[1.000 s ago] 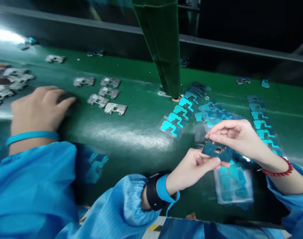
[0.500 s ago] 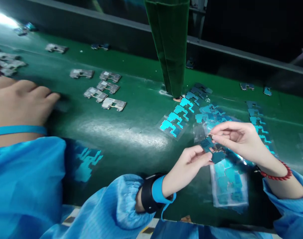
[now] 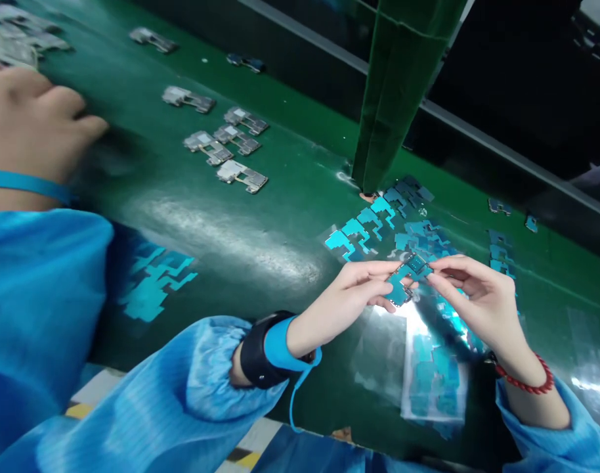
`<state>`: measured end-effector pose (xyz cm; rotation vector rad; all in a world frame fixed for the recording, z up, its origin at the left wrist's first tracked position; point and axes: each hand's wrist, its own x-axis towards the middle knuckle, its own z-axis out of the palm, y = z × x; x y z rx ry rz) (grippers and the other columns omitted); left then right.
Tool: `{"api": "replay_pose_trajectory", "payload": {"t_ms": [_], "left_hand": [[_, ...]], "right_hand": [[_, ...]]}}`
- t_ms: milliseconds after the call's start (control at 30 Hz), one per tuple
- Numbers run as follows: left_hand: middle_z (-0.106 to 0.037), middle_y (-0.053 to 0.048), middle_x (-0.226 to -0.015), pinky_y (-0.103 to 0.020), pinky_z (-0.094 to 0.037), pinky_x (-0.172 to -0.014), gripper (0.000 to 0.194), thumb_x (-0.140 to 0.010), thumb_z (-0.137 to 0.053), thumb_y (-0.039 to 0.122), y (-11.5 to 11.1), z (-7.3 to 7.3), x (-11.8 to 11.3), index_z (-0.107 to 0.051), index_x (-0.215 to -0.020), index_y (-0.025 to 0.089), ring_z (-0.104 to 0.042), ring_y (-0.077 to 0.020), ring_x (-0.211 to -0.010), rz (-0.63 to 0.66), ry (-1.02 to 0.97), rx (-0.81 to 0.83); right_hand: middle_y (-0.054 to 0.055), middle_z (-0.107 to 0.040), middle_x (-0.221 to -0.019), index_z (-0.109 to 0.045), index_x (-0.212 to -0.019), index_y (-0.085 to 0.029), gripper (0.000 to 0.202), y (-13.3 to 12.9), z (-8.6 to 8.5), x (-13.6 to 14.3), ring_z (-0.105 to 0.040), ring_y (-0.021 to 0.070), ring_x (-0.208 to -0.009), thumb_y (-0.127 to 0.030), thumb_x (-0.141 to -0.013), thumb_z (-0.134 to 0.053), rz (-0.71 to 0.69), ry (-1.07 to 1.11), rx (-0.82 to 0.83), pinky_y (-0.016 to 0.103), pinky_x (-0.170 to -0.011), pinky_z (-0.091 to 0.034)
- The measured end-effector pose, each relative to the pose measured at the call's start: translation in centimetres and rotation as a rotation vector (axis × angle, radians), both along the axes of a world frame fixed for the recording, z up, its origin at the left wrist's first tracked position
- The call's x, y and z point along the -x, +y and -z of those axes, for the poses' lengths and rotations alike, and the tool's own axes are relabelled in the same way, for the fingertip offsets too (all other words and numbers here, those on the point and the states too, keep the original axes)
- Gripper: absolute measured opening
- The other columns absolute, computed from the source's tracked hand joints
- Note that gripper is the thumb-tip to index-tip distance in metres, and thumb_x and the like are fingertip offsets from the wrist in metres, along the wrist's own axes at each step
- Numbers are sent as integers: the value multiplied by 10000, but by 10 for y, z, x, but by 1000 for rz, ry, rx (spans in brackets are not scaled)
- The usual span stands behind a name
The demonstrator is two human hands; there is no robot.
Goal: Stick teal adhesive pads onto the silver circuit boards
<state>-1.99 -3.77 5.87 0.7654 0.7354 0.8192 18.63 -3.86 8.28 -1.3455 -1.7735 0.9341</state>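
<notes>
Between my hands, above the green bench, is a small blue-green circuit board (image 3: 400,289) with a notched outline. My left hand (image 3: 359,286) pinches its left end between thumb and fingers. The thumb and fingertips of my right hand (image 3: 472,289) grip the board's upper right corner. Below them a clear sheet (image 3: 432,381) of cut blue film pieces lies on the bench. Behind the board lie more blue film pieces (image 3: 423,233), partly covered by my right hand, and a strip of shiny cut film pieces (image 3: 356,230).
A co-worker's hand (image 3: 34,125) is at the far left, near a pile of boards (image 3: 29,33). Several grey metal-covered boards (image 3: 243,176) lie left of centre. A green cloth-covered post (image 3: 391,98) rises behind the film. More blue film (image 3: 155,282) lies beside the co-worker's sleeve.
The board has been tilted so its chip-bearing face shows more plainly, and both hands have shifted slightly left in view. The camera view has rotated. The co-worker's hand appears higher.
</notes>
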Motion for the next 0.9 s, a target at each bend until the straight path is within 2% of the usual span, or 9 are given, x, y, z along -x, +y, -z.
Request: {"api": "replay_pose_trajectory", "payload": {"t_ms": [167, 267, 433, 567, 700, 900], "left_hand": [[-713, -63, -1096, -238, -529, -691, 393, -791, -544, 120, 2, -5, 2, -706, -1145, 174, -608, -123, -760, 70, 82, -133], [-711, -62, -1104, -226, -526, -684, 396, -820, -529, 137, 2, -6, 2, -687, -1182, 172, -588, -113, -756, 80, 86, -169], [-727, -47, -1041, -199, -512, -678, 446, -811, -530, 93, 0, -7, 1, -653, -1232, 174, -567, -88, -720, 86, 71, -189], [-728, -54, -1021, -203, -517, -663, 433, -820, -536, 111, 0, -9, 0, -650, -1234, 168, -597, -109, -760, 95, 78, -188], [-726, -58, -980, -219, -529, -642, 390, -843, -563, 191, -1, -7, -1, -659, -1220, 165, -596, -114, -727, 98, 104, -185], [-713, -36, -914, -215, -527, -612, 377, -839, -565, 189, -2, -5, -4, -672, -1200, 175, -563, -99, -670, 87, 142, -191]], "right_hand": [[63, -702, -1003, -698, -962, -223, 143, -2, -1, 3, -665, 209, -938, -149, -845, -667, -24, -171, -208, 354, -802, -578], [57, -711, -1015, -701, -964, -228, 174, -4, -2, 4, -669, 210, -949, -117, -833, -672, -19, -198, -248, 370, -850, -564], [64, -706, -1055, -710, -968, -223, 190, -5, -4, 4, -668, 222, -986, -103, -828, -663, -8, -120, -167, 366, -842, -565], [65, -709, -1036, -710, -938, -223, 140, -6, -5, 4, -668, 229, -984, -144, -827, -680, 14, -68, -103, 374, -837, -567], [59, -713, -1006, -707, -892, -228, 109, -5, -3, 4, -674, 229, -954, -151, -814, -700, 31, -87, -133, 404, -867, -554], [62, -715, -1002, -704, -852, -228, 75, -4, -6, 6, -670, 224, -942, -160, -822, -693, 18, -111, -123, 417, -881, -539]]}}
